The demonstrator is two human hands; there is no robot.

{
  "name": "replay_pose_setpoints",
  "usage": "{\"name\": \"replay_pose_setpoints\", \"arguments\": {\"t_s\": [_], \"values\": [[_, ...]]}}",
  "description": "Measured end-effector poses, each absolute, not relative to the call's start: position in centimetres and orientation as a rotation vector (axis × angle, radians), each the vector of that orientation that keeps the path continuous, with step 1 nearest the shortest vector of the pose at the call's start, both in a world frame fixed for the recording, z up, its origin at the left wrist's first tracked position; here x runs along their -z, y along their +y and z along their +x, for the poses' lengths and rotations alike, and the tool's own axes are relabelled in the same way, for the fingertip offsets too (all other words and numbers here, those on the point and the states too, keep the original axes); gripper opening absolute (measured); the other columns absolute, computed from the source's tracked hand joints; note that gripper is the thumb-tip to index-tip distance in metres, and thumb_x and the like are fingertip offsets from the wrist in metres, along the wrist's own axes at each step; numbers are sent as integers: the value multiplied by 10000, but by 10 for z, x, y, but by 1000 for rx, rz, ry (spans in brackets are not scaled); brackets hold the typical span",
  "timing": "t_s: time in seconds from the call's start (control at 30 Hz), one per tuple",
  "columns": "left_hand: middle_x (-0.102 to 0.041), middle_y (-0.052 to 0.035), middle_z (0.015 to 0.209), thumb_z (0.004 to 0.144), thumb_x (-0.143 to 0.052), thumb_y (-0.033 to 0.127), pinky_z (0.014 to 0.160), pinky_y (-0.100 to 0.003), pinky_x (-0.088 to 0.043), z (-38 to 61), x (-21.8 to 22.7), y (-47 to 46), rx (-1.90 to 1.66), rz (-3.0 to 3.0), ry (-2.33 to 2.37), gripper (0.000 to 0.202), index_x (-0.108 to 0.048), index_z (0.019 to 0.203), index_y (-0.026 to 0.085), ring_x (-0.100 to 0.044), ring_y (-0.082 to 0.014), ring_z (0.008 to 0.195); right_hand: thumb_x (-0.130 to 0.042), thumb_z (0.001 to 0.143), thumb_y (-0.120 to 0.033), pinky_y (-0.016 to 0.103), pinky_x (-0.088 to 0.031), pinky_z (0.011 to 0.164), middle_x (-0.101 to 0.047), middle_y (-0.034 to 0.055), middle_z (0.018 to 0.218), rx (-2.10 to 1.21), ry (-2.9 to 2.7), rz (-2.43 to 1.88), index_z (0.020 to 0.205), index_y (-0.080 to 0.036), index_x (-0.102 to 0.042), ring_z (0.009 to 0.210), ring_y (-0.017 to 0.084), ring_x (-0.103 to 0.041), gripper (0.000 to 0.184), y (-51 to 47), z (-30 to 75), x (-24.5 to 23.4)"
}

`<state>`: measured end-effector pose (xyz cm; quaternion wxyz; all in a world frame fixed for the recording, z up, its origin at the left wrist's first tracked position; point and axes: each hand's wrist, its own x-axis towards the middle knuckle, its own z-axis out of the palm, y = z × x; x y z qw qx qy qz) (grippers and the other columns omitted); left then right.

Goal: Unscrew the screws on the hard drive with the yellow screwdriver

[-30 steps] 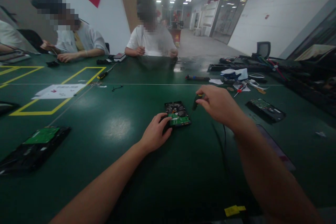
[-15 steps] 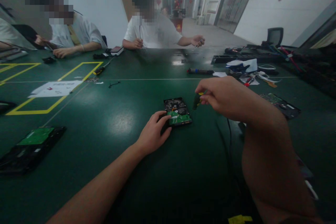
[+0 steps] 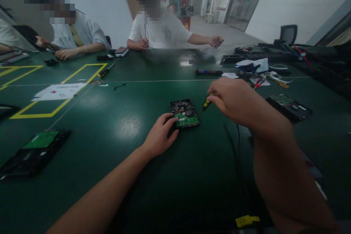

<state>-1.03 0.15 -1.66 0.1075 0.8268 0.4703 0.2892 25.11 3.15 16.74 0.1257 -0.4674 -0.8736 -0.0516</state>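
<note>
Screwdriver [image 3: 206, 104] at hard drive [image 3: 183, 109], right edge

R hand [image 3: 226, 98] grips screwdriver handle, shaft slanting down-left to drive; tip contact too small to tell. L hand [image 3: 160, 135] grips drive's left near corner, thumb vs. fingers. Drive lies mid-table, green PCB [image 3: 187, 120] on near half. 2nd drive [image 3: 290, 108] right; 3rd [image 3: 37, 153] near left. Paper [image 3: 60, 92] far left.

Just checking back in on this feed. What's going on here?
A person has a hard drive on the green table. Their left hand is at its left side, fingertips over the green circuit board. Their right hand holds a screwdriver slanting down to the board's right end; whether the tip touches is too small to tell. The board is on the drive.
</note>
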Motion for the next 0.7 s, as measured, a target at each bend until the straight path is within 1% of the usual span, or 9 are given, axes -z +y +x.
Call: {"name": "replay_pose_setpoints", "arguments": {"t_s": [0.17, 0.33, 0.4, 0.43, 0.53, 0.7], "values": [[-475, -137, 1455, 956, -600, 292, 1092, -552, -494, -10, 18, 1, -864, 2416, 1388, 451, -524, 1399, 254, -516, -318, 1337, -608, 906, -222, 349, -425, 743, -691, 112, 966, 89, -2546, -1291, 934, -159, -656, 837, 232, -617, 84, 28, 244, -166], [-483, -137, 1448, 949, -605, 292, 1084, -562, -500, -9, 16, 1, -877, 2415, 1376, 458, -523, 1398, 264, -527, -323, 1328, -578, 911, -197, 347, -435, 783, -695, 98, 1063, 22, -2573, -1188, 1041, -195, -633, 910, 238, -625, 141, 27, 243, -164], [-481, -138, 1449, 952, -599, 297, 1084, -552, -502, -10, 15, 1, -873, 2410, 1380, 458, -522, 1402, 259, -526, -322, 1332, -571, 927, -203, 347, -436, 796, -697, 94, 1038, 24, -2576, -1183, 995, -196, -643, 912, 234, -626, 99, 31, 244, -162], [-479, -139, 1452, 954, -596, 298, 1085, -547, -502, -10, 15, 1, -870, 2408, 1381, 459, -520, 1404, 255, -523, -321, 1335, -580, 929, -219, 343, -434, 785, -700, 86, 991, 29, -2562, -1187, 953, -198, -652, 886, 229, -625, 78, 33, 245, -162], [-477, -141, 1454, 954, -593, 295, 1093, -538, -496, -11, 16, 2, -868, 2413, 1374, 460, -520, 1405, 247, -516, -319, 1342, -599, 930, -255, 348, -435, 783, -713, 84, 935, 37, -2531, -1224, 925, -189, -687, 861, 231, -633, 110, 39, 246, -161], [-480, -142, 1450, 958, -591, 303, 1098, -545, -490, -12, 16, 1, -856, 2421, 1383, 450, -524, 1399, 242, -513, -319, 1344, -553, 911, -169, 364, -446, 826, -730, 108, 1026, 86, -2541, -1232, 1058, -172, -711, 937, 251, -654, 216, 42, 248, -160]]}}
